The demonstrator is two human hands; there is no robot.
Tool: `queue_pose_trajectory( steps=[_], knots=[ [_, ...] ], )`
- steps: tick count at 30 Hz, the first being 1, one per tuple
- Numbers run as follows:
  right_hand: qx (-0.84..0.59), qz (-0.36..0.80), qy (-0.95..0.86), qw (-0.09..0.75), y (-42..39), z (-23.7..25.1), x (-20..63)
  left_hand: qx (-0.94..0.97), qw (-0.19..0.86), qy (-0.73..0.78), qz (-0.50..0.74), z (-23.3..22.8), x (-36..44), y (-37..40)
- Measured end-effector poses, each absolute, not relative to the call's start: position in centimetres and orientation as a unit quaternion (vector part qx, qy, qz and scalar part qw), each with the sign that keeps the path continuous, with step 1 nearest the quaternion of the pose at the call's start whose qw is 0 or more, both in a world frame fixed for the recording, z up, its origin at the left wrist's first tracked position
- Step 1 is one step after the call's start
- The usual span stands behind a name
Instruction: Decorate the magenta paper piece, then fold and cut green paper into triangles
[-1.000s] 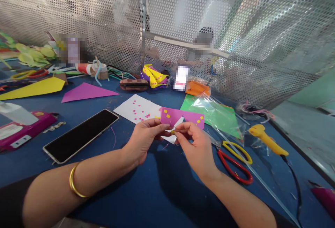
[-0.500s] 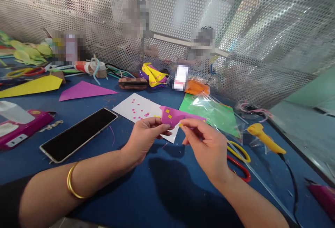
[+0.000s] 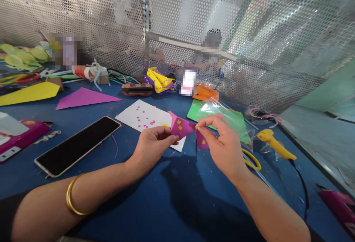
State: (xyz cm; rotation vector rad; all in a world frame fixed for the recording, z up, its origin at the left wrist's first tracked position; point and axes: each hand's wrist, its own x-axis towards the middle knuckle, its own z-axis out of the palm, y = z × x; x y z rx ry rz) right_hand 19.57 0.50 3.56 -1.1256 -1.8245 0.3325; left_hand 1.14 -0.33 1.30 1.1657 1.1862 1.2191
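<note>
1. Left hand point(image 3: 155, 144): fingers curled, thumb and fingertips pinching the left end of a pink paper piece point(image 3: 183, 128). A gold bangle point(image 3: 72, 199) sits on the left forearm.
2. Right hand point(image 3: 223, 144): thumb and forefinger pinched at the paper's right part, on or at a small yellow square point(image 3: 196, 127); whether the square is stuck down or loose between the fingertips, cannot tell.
3. Pink paper: held just above the blue tabletop point(image 3: 155, 205), between both hands, folded or bent, with several small yellow squares on its face. A lower flap shows below the right thumb.
4. White sheet point(image 3: 144, 118): flat on the tabletop, just behind the left hand, dotted with small pink squares; its near corner lies under the pink paper.
5. Phone point(image 3: 79, 145): dark screen up, left of the left hand, apart from it.
6. Clear bag point(image 3: 226, 114): lies over a green sheet point(image 3: 194, 110), just behind the right hand.
7. Scissors point(image 3: 253, 159): only a yellow handle loop shows, mostly hidden behind the right wrist.
8. Yellow-handled tool point(image 3: 273, 145): right of the right hand, with a black cord trailing toward the near edge.
9. Far left: a pink triangle point(image 3: 83, 98) and a yellow triangle point(image 3: 27, 93) of paper, both flat.
10. Rear centre: a yellow-and-purple folded shape point(image 3: 158, 81) beside a dark pouch point(image 3: 137, 89), both near the perforated metal screen point(image 3: 194, 20).
11. Left edge: a pink box point(image 3: 19, 138), partly out of view.
</note>
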Motion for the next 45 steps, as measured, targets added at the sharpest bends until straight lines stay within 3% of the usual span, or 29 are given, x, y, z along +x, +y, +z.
queue_pose_trajectory(
  steps=[8, 12, 20, 32, 45],
  knots=[
    [-0.506, 0.226, -0.731, 0.398, 1.1, 3.2, 19.6, 0.489, 0.553, 0.482, 0.473, 1.5, 1.2, -0.4],
    [-0.516, 0.235, -0.718, 0.405, 1.2, 3.0, 19.6, 0.502, 0.573, 0.477, 0.438, 1.3, 1.0, -0.4],
    [-0.459, 0.146, -0.742, 0.467, 0.5, 2.3, 18.9, 0.462, 0.577, 0.488, 0.464, 1.2, 1.0, -0.5],
    [-0.414, 0.015, -0.793, 0.448, 0.1, 1.4, 18.3, 0.441, 0.583, 0.482, 0.482, 1.3, 1.2, -0.5],
    [-0.424, 0.023, -0.775, 0.468, 0.1, 0.5, 17.9, 0.447, 0.593, 0.475, 0.472, 1.1, 1.2, -0.6]
  ],
)
